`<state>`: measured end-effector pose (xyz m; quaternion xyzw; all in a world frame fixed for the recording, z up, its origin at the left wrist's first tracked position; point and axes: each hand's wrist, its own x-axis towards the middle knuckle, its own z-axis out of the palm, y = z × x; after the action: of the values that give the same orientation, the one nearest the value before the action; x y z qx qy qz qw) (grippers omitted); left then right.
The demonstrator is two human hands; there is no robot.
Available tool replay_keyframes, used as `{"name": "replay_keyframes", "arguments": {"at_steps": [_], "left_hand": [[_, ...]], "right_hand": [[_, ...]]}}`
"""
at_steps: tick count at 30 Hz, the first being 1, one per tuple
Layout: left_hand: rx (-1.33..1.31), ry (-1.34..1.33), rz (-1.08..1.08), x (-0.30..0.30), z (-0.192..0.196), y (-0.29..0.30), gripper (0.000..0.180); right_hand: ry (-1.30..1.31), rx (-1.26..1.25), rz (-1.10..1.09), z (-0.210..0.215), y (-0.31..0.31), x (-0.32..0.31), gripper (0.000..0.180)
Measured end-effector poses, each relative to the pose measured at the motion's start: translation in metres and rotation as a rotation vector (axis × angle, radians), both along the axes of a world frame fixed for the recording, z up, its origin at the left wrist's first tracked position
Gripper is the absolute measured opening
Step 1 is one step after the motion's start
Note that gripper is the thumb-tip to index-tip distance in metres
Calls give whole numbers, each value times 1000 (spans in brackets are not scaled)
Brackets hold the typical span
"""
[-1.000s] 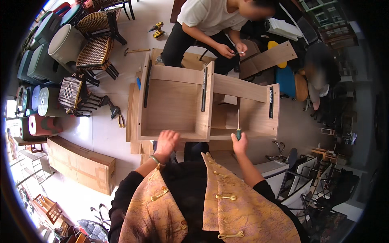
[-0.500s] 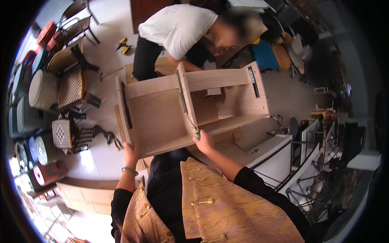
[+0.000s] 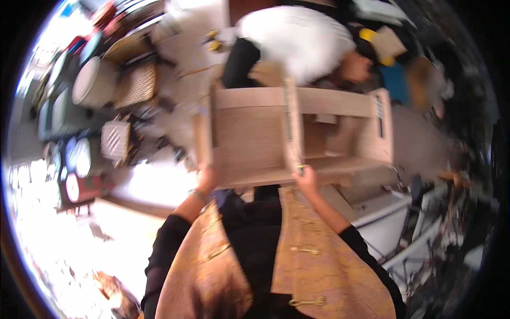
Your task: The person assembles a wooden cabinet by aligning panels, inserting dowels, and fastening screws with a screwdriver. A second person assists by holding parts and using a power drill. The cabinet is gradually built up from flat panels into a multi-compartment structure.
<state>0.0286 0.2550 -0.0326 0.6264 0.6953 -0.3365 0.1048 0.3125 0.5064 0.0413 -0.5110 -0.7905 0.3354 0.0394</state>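
Note:
A pale wooden cabinet frame (image 3: 254, 177) with two bays spans the space in front of me. A dark drawer slide (image 3: 379, 116) shows inside its right side panel, and a metal slide (image 3: 287, 114) runs along the middle divider. My left hand (image 3: 206, 179) is closed around the near left corner of the frame. At the near end of the divider, my right hand (image 3: 306, 182) holds a screwdriver (image 3: 301, 170) with a green and yellow handle; its shaft is lost in the blur.
Beyond the frame bends a person in a white shirt (image 3: 297, 42). Woven chairs (image 3: 137, 85) and a round pale seat (image 3: 94, 82) stand at the left. A yellow power tool (image 3: 213, 41) lies on the floor. Metal-legged furniture (image 3: 419, 234) crowds the right.
The whole view has shifted and blurred, so the frame appears farther right and more level. Both hands keep their places on it. The co-worker's head has shifted to the right in view.

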Motion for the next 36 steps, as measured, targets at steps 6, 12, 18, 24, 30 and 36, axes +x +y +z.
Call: {"name": "replay_keyframes", "arguments": {"at_steps": [6,12,18,24,30,36], "left_hand": [[220,-182,-164,-11,23,4,23],[207,-1212,873,-51,47,-30,41],[141,-1229,1022,-136,49,-141,37],[217,-1939,1367,-203,61,-120,40],[369,-1878,1426,-255,82,-68,28],[720,-2025,1803,-348,68,-43,25]], "right_hand": [[-220,138,-2,-10,3,1,33],[27,112,-113,-7,-83,-102,23],[17,-181,97,48,-191,-265,28],[133,-289,152,53,-239,-337,45],[313,-225,255,40,-263,-414,60],[397,-235,469,27,-207,-509,52]]}}
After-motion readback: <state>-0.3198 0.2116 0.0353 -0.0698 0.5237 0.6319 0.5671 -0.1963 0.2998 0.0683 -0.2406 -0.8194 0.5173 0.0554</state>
